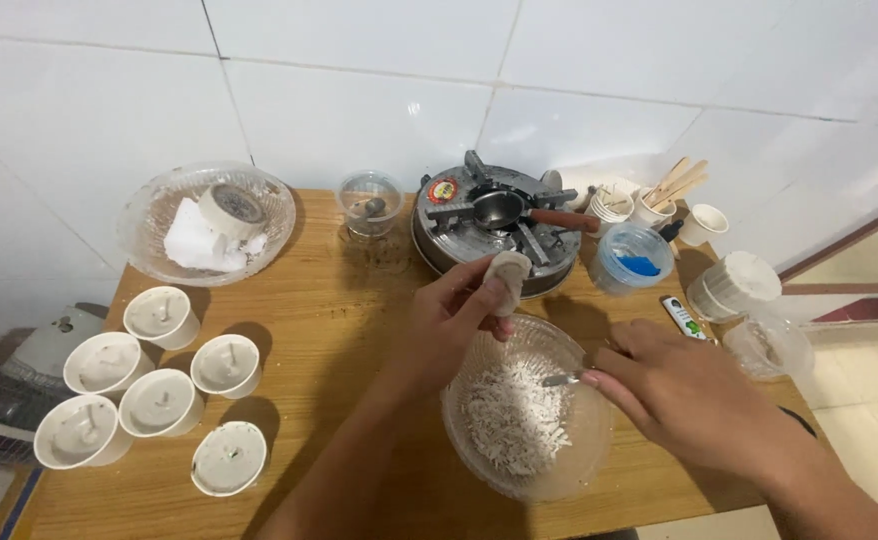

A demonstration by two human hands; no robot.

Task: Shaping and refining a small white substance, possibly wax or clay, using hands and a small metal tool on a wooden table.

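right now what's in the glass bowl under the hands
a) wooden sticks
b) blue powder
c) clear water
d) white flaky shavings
d: the glass bowl under the hands holds a heap of white flaky shavings; the left hand holds a small pale lump above it, and the right hand holds a thin metal tool over it.

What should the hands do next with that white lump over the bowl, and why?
Probably bring the right hand and its small metal tool up to the pale lump pinched in the left hand and scrape it: the lump sits above the glass bowl, which already holds white shavings.
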